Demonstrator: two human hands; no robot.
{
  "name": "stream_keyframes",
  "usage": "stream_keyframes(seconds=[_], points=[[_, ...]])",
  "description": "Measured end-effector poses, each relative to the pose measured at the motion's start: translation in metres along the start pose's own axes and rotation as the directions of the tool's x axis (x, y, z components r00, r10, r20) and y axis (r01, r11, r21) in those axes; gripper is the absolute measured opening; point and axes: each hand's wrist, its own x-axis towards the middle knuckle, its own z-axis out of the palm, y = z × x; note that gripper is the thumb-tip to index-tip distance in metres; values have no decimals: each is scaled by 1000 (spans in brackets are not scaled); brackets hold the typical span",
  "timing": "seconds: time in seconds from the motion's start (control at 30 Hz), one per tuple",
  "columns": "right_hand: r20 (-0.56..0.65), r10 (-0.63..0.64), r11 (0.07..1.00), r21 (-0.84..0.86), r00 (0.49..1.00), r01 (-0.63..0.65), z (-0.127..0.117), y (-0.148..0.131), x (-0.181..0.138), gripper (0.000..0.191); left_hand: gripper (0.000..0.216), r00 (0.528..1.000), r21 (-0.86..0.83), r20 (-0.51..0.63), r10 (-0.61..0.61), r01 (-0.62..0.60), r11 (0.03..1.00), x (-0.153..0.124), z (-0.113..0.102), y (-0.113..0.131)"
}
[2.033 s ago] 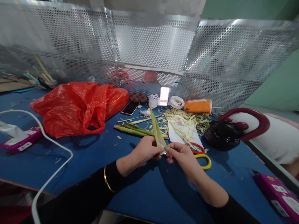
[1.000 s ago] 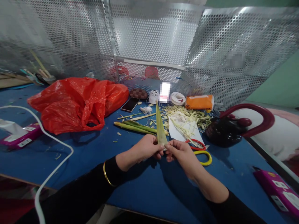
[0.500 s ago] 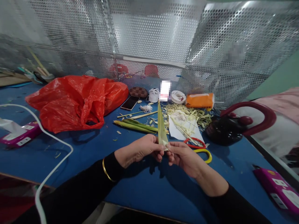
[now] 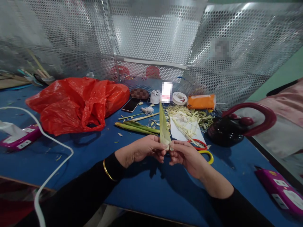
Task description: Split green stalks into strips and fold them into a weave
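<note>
Left hand (image 4: pixel 151 148) and right hand (image 4: pixel 184 154) are pinched on the near end of a leaf (image 4: pixel 163 126), held above a blue table (image 4: pixel 142 195) backed by perforated metal panels (image 4: pixel 153 36). Pale green, tapered, it seems creased where partly covered.

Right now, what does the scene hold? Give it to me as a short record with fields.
Left hand: pinches the pale lower end of a green leaf
Right hand: pinches the same end
Leaf pose: tip pointing away from the person
Left side: red plastic bag
Right side: black pot with maroon handle
Surface: blue table
</note>
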Motion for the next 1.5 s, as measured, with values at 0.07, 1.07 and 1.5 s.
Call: stream_keyframes(seconds=[0.07, 1.07, 1.5], points=[[-56, -108, 987, -129, 993, 100, 2, 2, 1, 30, 12, 999, 52, -31, 28, -26, 998, 1, 2, -1], [36, -150, 985, -84, 988, 152, 6, 5, 1, 19, 35, 967, 66, -81, 243, -238, 969, 11, 15, -16], [-3, -348, 856, -410, 937, 316, 7, 9, 8, 30, 36, 916, 253, -239, 323, -262, 931, 14, 14, -23]])
